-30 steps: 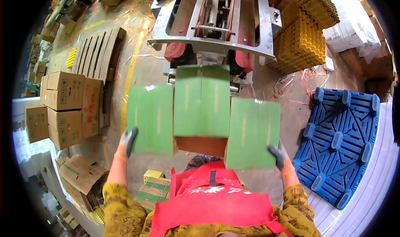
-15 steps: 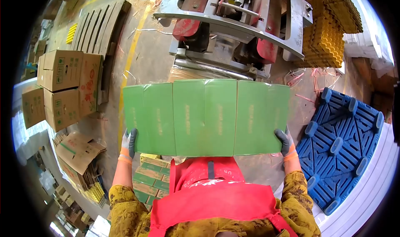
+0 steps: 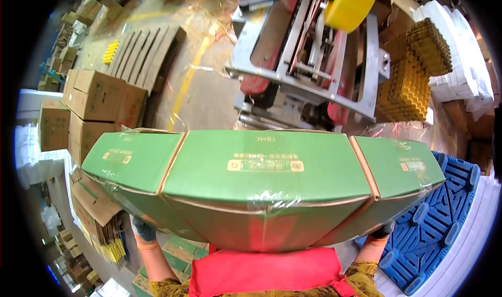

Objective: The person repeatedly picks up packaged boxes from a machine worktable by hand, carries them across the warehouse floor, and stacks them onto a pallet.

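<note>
- Centrally, a middle green box [image 3: 266, 166] is held above the floor, in front of the red apron [image 3: 266, 268]; pale print is shown on its side, and its near edge is crossed by clear tape.
- It is flanked by a left green box [image 3: 133, 158] and a right green box [image 3: 402, 166], set close beside it in one row.
- The row is supported between two gloved hands: the left hand [image 3: 144, 230] is placed at the left box's lower outer end, the right hand [image 3: 380, 230] at the right box's. How far either grip is closed cannot be told, as the fingers are partly hidden.
- Beyond the row, a metal machine [image 3: 308, 62] is seen, topped by a yellow roll [image 3: 351, 7].
- To the left, brown cartons [image 3: 97, 96] are stacked near a wooden pallet [image 3: 144, 51].
- To the right, a blue pallet [image 3: 434, 213] is partly covered by the row, with yellow trays [image 3: 408, 83] piled farther off.
</note>
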The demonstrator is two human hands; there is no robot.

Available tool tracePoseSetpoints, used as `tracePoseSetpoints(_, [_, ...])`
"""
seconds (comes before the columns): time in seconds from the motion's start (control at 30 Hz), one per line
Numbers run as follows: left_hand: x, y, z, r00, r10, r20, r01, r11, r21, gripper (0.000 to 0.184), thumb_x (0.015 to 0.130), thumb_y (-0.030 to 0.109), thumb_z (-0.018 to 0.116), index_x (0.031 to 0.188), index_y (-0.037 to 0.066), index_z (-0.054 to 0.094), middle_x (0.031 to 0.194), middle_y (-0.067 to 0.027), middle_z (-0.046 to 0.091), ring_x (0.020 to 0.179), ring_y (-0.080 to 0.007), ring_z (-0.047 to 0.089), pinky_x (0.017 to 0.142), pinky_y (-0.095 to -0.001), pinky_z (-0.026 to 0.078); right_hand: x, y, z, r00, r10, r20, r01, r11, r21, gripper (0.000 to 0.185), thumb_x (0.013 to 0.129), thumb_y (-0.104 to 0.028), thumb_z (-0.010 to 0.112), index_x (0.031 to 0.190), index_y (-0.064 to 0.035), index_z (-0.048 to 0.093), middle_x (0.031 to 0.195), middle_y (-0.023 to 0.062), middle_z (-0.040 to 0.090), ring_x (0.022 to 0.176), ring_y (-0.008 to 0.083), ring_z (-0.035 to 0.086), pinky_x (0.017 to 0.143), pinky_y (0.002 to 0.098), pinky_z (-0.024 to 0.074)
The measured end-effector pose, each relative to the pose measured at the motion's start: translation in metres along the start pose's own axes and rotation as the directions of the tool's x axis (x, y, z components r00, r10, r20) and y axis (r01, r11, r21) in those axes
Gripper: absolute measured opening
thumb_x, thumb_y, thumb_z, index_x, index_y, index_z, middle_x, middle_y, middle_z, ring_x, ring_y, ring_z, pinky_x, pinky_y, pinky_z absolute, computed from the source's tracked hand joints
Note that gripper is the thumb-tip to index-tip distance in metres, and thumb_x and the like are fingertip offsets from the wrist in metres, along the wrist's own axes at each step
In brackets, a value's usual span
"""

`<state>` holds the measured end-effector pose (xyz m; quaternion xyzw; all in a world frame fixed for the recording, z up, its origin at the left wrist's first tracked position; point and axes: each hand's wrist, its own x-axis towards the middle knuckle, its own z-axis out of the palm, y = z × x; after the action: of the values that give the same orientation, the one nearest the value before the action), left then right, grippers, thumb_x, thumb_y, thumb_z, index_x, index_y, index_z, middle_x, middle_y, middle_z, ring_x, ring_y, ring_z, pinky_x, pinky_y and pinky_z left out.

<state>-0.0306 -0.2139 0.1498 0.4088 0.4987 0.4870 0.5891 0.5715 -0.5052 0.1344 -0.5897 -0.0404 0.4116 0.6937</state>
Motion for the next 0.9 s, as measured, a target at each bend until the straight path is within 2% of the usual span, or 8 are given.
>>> tracePoseSetpoints(0.23, [0.077,0.02,-0.025,0.987,0.089,0.135,-0.076,0.992,-0.097,0.071,0.084,0.051,0.062,0.133,0.004,0.042,0.128,-0.008,0.051,0.115,-0.0237,0.049,0.098,-0.0379,0.04,-0.038,-0.028,0.07,0.983,-0.16,-0.092,0.157,0.987,-0.037,0.079,0.069,-0.015,0.069,0.139,-0.0018,0.034,0.131,0.009,0.047,0.117,0.0199,0.046,0.094,0.0331,0.0413])
tracePoseSetpoints(0.3, [0.115,0.029,-0.017,0.937,0.114,0.33,-0.065,0.986,-0.155,0.065,0.089,0.047,0.056,0.136,0.004,0.04,0.134,-0.0081,0.045,0.122,-0.0243,0.043,0.103,-0.038,0.034,-0.048,-0.03,0.101,0.971,-0.202,-0.124,0.197,0.979,-0.055,0.081,0.069,-0.016,0.07,0.14,-0.002,0.033,0.133,0.009,0.045,0.119,0.0199,0.045,0.095,0.0334,0.0401])
tracePoseSetpoints(0.47, [0.263,0.032,-0.031,0.907,-0.156,0.392,0.187,0.981,-0.044,0.054,0.097,0.04,0.043,0.137,0.005,0.039,0.133,-0.0071,0.046,0.119,-0.0245,0.045,0.103,-0.0361,0.034,-0.12,-0.008,0.2,0.904,-0.313,-0.293,0.309,0.949,-0.062,0.084,0.071,-0.018,0.071,0.142,-0.0024,0.029,0.138,0.009,0.041,0.124,0.0199,0.041,0.099,0.0341,0.037])
tracePoseSetpoints(0.53, [0.34,0.035,-0.027,0.583,-0.135,0.801,0.335,0.938,-0.086,0.056,0.096,0.043,0.043,0.139,0.007,0.039,0.138,-0.0058,0.044,0.123,-0.0237,0.042,0.108,-0.0359,0.029,-0.167,0.005,0.243,0.858,-0.342,-0.382,0.345,0.937,-0.064,0.086,0.071,-0.019,0.072,0.143,-0.0026,0.028,0.14,0.009,0.039,0.126,0.02,0.039,0.101,0.0344,0.0358])
tracePoseSetpoints(0.6, [0.369,0.042,0.039,0.516,-0.225,0.827,0.338,0.94,0.045,0.055,0.097,0.042,0.043,0.139,0.006,0.039,0.138,-0.0062,0.044,0.123,-0.0235,0.042,0.108,-0.0357,0.03,-0.209,0.014,0.28,0.821,-0.366,-0.437,0.368,0.926,-0.084,0.088,0.072,-0.02,0.072,0.144,-0.0027,0.026,0.142,0.009,0.038,0.128,0.02,0.038,0.103,0.0346,0.0346])
tracePoseSetpoints(0.67, [0.374,0.042,0.105,0.365,-0.304,0.88,0.334,0.925,0.181,0.055,0.097,0.042,0.042,0.139,0.006,0.039,0.139,-0.0065,0.044,0.124,-0.0233,0.042,0.107,-0.0355,0.03,-0.261,0.025,0.316,0.779,-0.403,-0.48,0.399,0.91,-0.116,0.089,0.072,-0.021,0.073,0.145,-0.0029,0.025,0.144,0.0091,0.036,0.13,0.02,0.036,0.104,0.0349,0.0333])
tracePoseSetpoints(0.83, [0.284,0.029,0.24,-0.235,-0.435,0.869,0.221,0.847,0.483,0.055,0.098,0.041,0.041,0.139,0.004,0.038,0.139,-0.0074,0.044,0.124,-0.0227,0.042,0.107,-0.035,0.03,-0.421,0.064,0.413,0.579,-0.512,-0.634,0.57,0.811,-0.134,0.087,0.075,-0.018,0.071,0.147,-0.0039,0.024,0.149,0.0081,0.031,0.136,0.0194,0.029,0.109,0.0345,0.0274])
tracePoseSetpoints(0.9, [0.236,0.032,0.253,-0.421,-0.437,0.795,0.158,0.828,0.538,0.055,0.098,0.04,0.04,0.139,0.003,0.038,0.139,-0.0078,0.044,0.124,-0.0225,0.042,0.107,-0.0348,0.03,-0.476,0.096,0.455,0.407,-0.494,-0.768,0.529,0.813,-0.243,0.086,0.075,-0.02,0.071,0.146,-0.0038,0.025,0.149,0.0082,0.031,0.136,0.0199,0.029,0.108,0.0343,0.0272])
